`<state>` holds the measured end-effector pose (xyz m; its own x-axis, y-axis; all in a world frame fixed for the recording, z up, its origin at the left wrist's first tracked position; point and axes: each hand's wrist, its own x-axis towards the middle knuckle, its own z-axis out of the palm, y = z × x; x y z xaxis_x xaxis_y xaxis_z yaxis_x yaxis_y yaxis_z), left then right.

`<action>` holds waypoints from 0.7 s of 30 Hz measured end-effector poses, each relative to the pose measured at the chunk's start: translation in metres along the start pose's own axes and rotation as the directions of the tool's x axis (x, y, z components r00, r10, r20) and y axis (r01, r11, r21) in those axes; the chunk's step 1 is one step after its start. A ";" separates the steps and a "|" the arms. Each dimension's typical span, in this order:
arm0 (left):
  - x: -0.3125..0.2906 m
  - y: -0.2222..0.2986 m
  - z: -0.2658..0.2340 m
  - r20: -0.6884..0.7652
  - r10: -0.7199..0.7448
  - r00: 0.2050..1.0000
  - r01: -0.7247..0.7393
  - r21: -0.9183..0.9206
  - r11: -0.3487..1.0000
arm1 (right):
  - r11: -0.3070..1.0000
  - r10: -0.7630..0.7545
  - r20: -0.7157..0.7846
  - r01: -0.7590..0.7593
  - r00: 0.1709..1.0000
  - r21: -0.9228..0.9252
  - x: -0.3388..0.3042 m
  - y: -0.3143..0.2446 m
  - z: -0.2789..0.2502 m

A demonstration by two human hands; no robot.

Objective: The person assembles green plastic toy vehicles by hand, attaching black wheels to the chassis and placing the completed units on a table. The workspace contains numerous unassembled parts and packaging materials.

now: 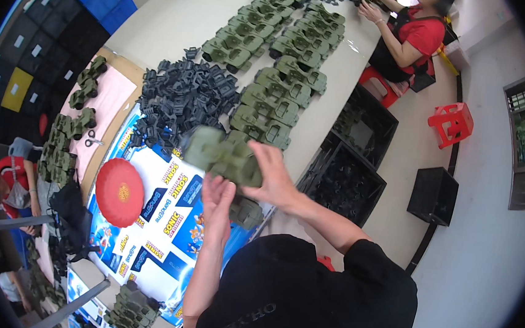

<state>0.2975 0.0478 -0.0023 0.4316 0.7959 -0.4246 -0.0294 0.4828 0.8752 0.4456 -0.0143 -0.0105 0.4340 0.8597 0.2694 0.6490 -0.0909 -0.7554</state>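
Between my hands is a green toy truck body point(217, 151), blurred by motion and raised above the table. My right hand point(272, 178) grips its right end, the thumb and fingers around the edge. Fingers of my left hand point(218, 199) are bent against its lower side, with the palm turned up. Just beyond it lies a heap of small dark grey plastic parts point(184, 99). Rows of the same green toy truck bodies point(274, 97) run up the table from beside my right hand. Part of another green body point(245, 213) shows below my hands.
A red round dish point(119, 193) sits on the printed sheet point(161, 242) at left. Scissors point(93, 139) lie on a pink sheet. Black crates point(351, 177) stand along the table's right side. A co-worker point(414, 37) in red handles parts at the far end. A red stool point(450, 124) stands on the floor.
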 end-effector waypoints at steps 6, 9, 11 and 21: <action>0.007 -0.017 -0.014 0.110 -0.143 0.984 0.136 0.069 0.988 | 0.983 0.141 -0.148 -0.156 0.979 -0.099 0.059 0.069 -0.055; 0.002 -0.030 -0.041 0.035 -0.181 0.983 0.178 0.075 0.981 | 0.974 0.176 -0.176 -0.197 0.969 -0.114 0.095 0.102 -0.066; -0.004 -0.040 -0.060 -0.043 -0.193 0.980 0.194 0.039 0.980 | 0.967 0.183 -0.181 -0.210 0.966 -0.144 0.116 0.115 -0.072; -0.020 -0.049 -0.090 -0.132 -0.265 0.955 0.266 -0.007 0.964 | 0.928 0.071 -0.370 -0.197 0.926 -0.317 0.144 0.191 -0.128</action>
<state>0.2091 0.0410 -0.0571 0.3006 0.6808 -0.6679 0.0798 0.6799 0.7290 0.7117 0.0277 -0.0400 0.6793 0.6035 0.4176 0.7143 -0.4130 -0.5649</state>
